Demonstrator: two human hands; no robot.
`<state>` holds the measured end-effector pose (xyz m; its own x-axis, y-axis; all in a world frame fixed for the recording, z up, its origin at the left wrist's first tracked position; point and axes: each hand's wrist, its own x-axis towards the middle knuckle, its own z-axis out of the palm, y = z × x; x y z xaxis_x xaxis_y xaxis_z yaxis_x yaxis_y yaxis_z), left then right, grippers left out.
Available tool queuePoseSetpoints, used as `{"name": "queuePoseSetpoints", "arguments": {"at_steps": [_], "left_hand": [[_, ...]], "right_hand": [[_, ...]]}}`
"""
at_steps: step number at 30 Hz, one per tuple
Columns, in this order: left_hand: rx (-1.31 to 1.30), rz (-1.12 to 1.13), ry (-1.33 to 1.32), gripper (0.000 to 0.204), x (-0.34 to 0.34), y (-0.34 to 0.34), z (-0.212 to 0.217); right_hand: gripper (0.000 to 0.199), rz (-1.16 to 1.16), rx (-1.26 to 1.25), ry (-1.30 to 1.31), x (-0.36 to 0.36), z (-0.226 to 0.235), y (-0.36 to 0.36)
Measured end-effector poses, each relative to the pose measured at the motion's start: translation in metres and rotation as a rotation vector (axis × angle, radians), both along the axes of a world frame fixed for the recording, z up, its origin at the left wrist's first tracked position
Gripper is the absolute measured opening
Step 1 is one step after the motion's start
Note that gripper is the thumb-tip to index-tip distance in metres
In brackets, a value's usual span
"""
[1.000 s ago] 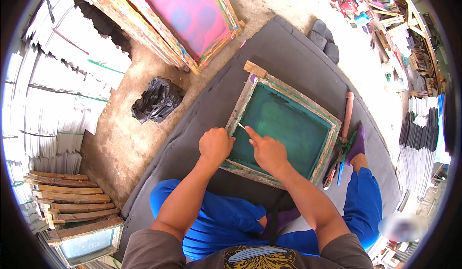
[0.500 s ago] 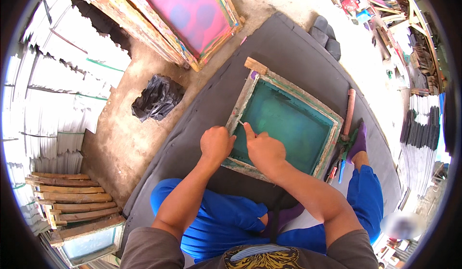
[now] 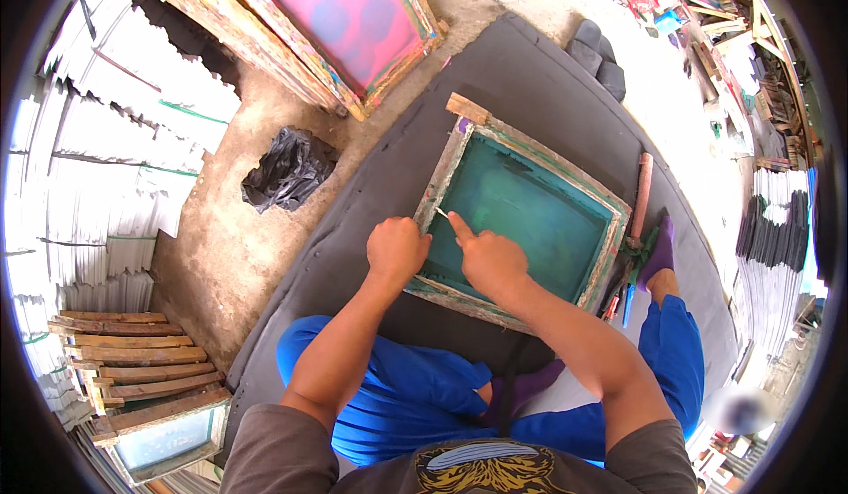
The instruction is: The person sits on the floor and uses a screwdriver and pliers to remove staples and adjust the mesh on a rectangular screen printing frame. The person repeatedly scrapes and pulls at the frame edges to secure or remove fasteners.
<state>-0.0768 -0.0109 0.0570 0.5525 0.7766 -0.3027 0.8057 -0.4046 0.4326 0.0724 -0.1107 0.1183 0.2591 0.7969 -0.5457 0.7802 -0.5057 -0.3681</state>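
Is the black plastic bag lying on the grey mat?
No, the black plastic bag sits on the bare concrete floor, left of the grey mat, apart from its edge.

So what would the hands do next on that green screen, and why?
Probably peel the thin pale strip a little further along the wooden frame. The left hand pinches it at the teal mesh screen's near-left edge, while the right hand presses a fingertip beside it, seemingly steadying the mesh.

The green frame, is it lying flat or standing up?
Lying flat. The green frame rests on the grey mat, mesh facing up, both hands on its near corner.
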Motion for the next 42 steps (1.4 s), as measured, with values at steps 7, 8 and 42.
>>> {"name": "queuePoseSetpoints", "arguments": {"at_steps": [7,8,42], "left_hand": [[-0.003,0.005,-0.01,0.035,0.0,0.001,0.005],[-0.005,0.011,-0.013,0.035,-0.001,0.001,0.003],[-0.068,-0.025,0.088,0.04,-0.001,0.001,0.022]], "right_hand": [[0.046,-0.069,0.111,0.154,0.003,-0.02,-0.009],[0.046,-0.052,0.031,0.098,0.001,-0.011,-0.006],[0.047,-0.543,0.257,0.92,0.017,-0.069,-0.028]]}}
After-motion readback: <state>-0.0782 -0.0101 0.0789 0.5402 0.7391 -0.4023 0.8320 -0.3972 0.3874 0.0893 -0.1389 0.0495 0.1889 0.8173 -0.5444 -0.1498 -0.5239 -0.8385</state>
